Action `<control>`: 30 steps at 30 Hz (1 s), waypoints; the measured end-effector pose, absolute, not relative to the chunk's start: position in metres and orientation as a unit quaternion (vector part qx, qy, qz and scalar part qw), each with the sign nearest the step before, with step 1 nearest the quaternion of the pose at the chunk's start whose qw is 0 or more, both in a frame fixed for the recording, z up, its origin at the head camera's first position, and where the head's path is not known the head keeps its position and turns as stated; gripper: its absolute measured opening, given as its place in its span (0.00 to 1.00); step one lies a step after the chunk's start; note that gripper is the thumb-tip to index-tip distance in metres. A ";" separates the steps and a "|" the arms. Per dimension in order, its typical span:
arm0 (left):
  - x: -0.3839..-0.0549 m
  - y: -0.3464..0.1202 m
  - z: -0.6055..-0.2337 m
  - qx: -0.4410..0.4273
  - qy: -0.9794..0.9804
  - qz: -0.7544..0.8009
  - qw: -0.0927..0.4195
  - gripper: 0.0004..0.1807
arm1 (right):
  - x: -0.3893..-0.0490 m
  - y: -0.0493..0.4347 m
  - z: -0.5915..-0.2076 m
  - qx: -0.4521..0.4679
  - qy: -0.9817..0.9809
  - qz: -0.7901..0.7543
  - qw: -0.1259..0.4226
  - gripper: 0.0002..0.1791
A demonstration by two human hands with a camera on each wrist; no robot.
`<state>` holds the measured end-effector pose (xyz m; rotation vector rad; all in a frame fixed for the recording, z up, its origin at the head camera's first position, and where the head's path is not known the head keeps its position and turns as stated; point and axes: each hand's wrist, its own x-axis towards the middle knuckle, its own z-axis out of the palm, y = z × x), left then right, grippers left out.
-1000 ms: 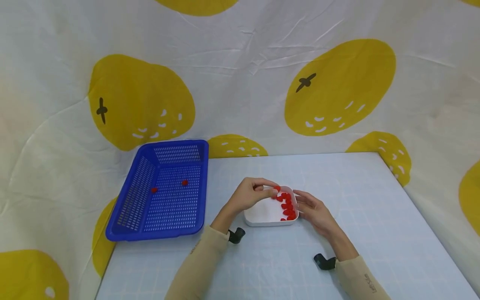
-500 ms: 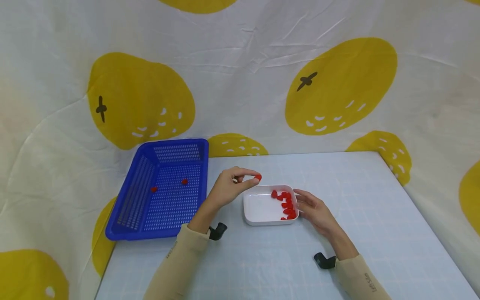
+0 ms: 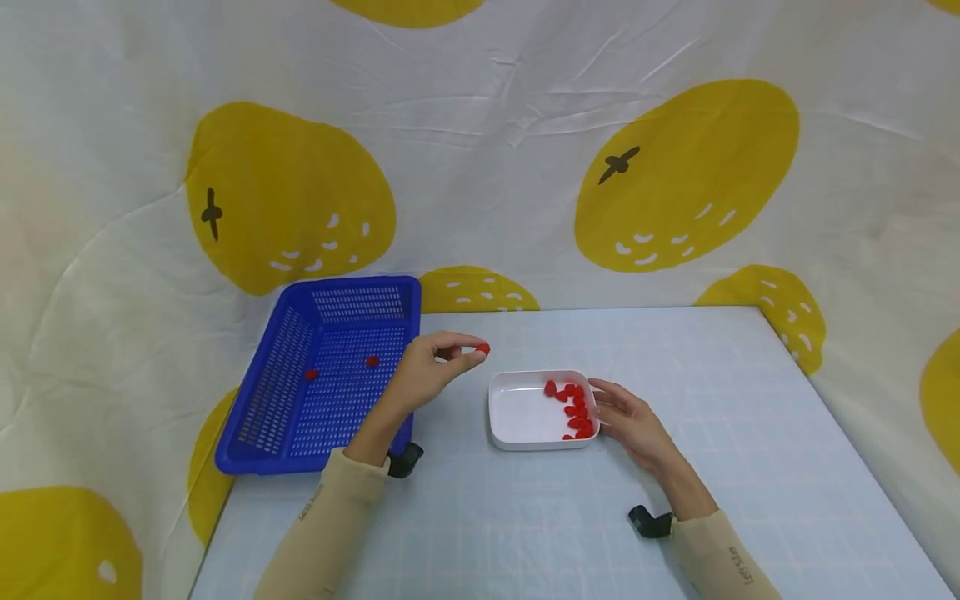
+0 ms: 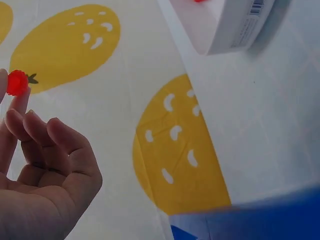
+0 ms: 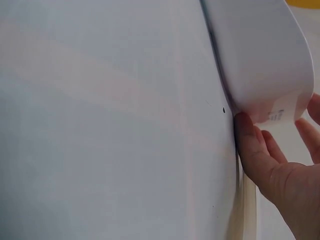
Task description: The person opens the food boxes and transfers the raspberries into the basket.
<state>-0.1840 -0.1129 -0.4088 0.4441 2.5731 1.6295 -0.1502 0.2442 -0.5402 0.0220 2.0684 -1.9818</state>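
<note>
Between thumb and index finger, my left hand (image 3: 424, 371) pinches a red raspberry (image 3: 483, 349) in the air, just right of the blue basket (image 3: 415, 308). The bumpy raspberry (image 4: 18, 82) shows at the fingertips in the left wrist view, where the other fingers are loosely curled. My right hand (image 3: 637, 425) holds the right end of a shallow white tray (image 3: 517, 417), and several raspberries (image 3: 577, 412) lie in its right half. In the right wrist view, the thumb and fingers of the right hand (image 5: 280, 170) meet the outside of the tray (image 5: 265, 60).
Inside the basket lie two raspberries, one to the left (image 3: 311, 375) and one farther right (image 3: 372, 361). The white table (image 3: 525, 525) ends at the back against a hanging cloth (image 3: 480, 183) with yellow fruit prints.
The left hand has lifted a raspberry out of the tray and moved left toward the basket with it. The right hand has stayed at the tray's right end.
</note>
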 end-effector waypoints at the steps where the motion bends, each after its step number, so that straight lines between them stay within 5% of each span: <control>1: -0.184 -0.116 -0.408 0.143 0.837 0.527 0.030 0.12 | -0.150 0.244 -0.540 0.008 0.716 -0.685 0.138 0.31; 16: -0.189 -0.199 -0.400 0.101 0.854 0.511 -0.007 0.19 | -0.149 0.244 -0.540 0.012 0.706 -0.695 0.139 0.31; 30: -0.218 -0.268 -0.419 -0.036 0.864 0.502 -0.014 0.30 | -0.149 0.245 -0.540 0.010 0.704 -0.696 0.139 0.31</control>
